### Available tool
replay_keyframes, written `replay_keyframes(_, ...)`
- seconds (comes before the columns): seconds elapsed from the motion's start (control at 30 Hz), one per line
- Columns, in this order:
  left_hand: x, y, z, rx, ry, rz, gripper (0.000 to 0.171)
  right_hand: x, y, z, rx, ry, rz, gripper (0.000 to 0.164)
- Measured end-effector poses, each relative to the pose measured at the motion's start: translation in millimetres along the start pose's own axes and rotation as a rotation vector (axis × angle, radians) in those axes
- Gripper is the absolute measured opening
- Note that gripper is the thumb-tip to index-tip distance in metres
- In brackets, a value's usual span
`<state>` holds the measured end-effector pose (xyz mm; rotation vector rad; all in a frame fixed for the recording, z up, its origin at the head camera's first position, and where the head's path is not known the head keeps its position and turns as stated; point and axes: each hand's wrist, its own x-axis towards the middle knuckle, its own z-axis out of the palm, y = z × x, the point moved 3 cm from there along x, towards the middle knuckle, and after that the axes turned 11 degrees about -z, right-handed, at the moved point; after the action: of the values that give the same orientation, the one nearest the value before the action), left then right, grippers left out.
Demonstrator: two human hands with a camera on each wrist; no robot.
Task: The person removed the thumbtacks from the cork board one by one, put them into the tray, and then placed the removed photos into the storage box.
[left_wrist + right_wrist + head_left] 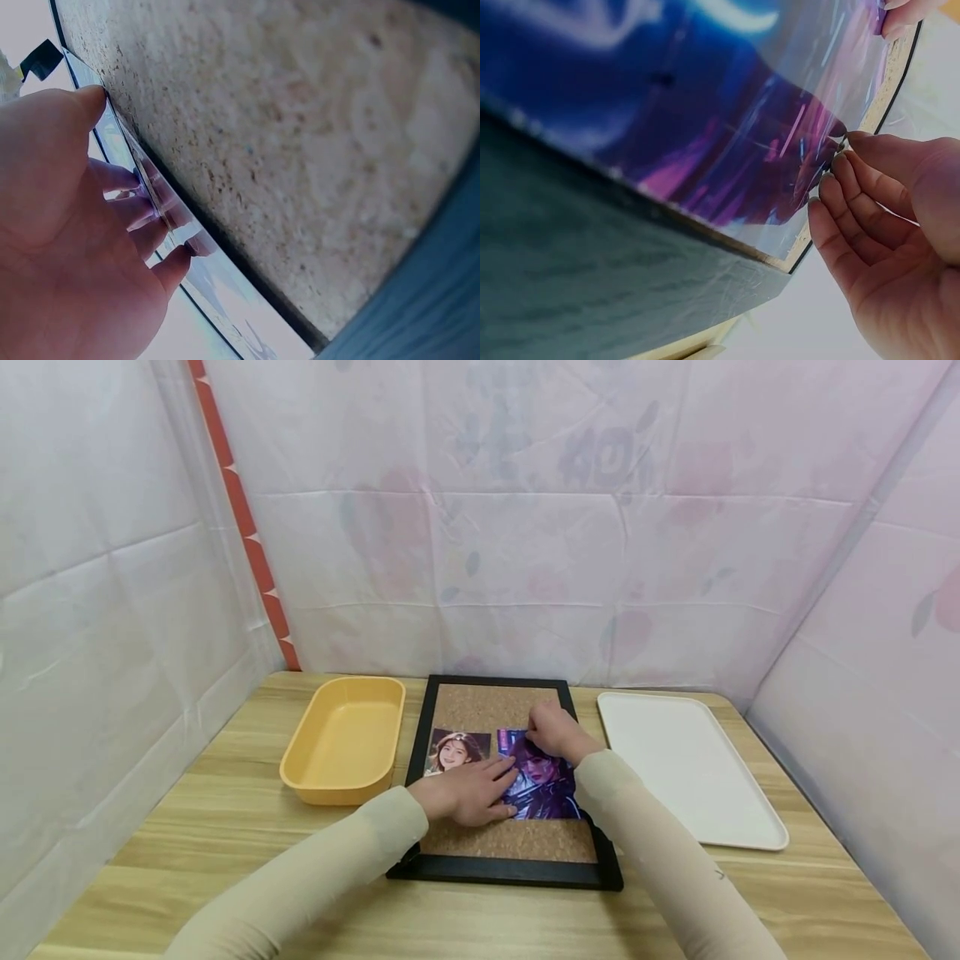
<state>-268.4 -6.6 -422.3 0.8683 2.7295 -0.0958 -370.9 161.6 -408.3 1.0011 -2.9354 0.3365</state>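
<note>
On the black-framed corkboard [517, 842] lie two glossy pictures side by side. One is a portrait photo [459, 750], partly covered by my left hand [471, 792]. The other is a purple-and-blue picture [543, 793], seen close up in the right wrist view. Spread fingers of the left hand reach over the gap and press on the left edge of the purple picture. My right hand [553, 729] is at that picture's top edge, fingers curled. In the right wrist view its thumb and fingertips [831, 169] pinch a tiny dark thing; I cannot tell its kind.
A yellow tub [348, 735] stands left of the corkboard on the wooden table [225, 827]. To the right lies a white tray [697, 768], with the right forearm passing over its near left side. Pale curtains [517, 543] enclose the table's back and sides.
</note>
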Motion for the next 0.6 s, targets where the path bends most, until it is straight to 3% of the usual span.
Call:
replay_keyframes(0.37, -1.2, 0.6, -1.9, 0.017, 0.0, 0.0, 0.07, -1, -3, -2, 0.022, -0.009, -0.02, 0.018)
replay_keyframes(0.4, -1.2, 0.7, -1.8, 0.017, 0.0, 0.001, 0.07, 2, 8, 7, 0.031, 0.004, -0.049, 0.018)
replay_keyframes(0.6, -1.9, 0.9, -1.4, 0.017, 0.005, -0.001, 0.07, 4, 8, 8, 0.024, -0.008, -0.056, 0.019)
